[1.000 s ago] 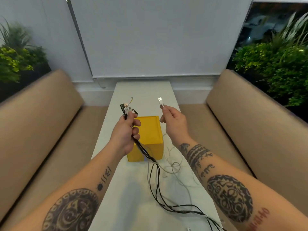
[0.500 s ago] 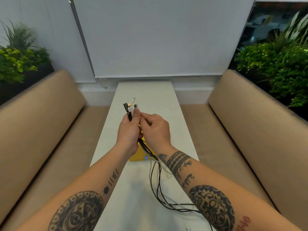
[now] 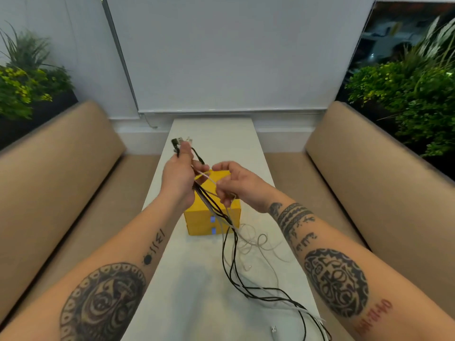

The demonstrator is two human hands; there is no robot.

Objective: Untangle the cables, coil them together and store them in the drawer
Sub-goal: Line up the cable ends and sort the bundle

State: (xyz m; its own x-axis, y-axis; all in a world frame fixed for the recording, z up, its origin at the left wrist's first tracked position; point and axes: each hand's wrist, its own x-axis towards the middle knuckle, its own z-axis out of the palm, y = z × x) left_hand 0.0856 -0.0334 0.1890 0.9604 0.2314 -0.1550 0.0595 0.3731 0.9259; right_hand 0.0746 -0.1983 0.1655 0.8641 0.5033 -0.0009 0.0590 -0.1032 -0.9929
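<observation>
Left hand is raised above the far left corner of the yellow drawer box. Its fingers are curled tight round the cable bundle. The plug ends stick up out of the top of the fist and point away from the person, beyond the box's far edge.

Right hand is above the box's right half, close to the left hand but not touching it. Its fingers are bent in, pinching a white cable that runs taut across the short gap from the left fist.

Below the left fist the bundle's long axis slants down and toward the person. It crosses the box's top and front face, passing just right of the two blue drawer pulls, both drawers being shut. From there the black strands lie on the white table in front of the box. They run lengthwise toward the person and then bend off to the right at the near edge.

Thin white cable loops lie tangled on the table just in front of the box and to its right. A white plug lies on the table well in front of the box, near the bottom of the view.

A tan bench is to the left of the box and another tan bench to its right, each alongside the table. Green plants are behind the right bench.
</observation>
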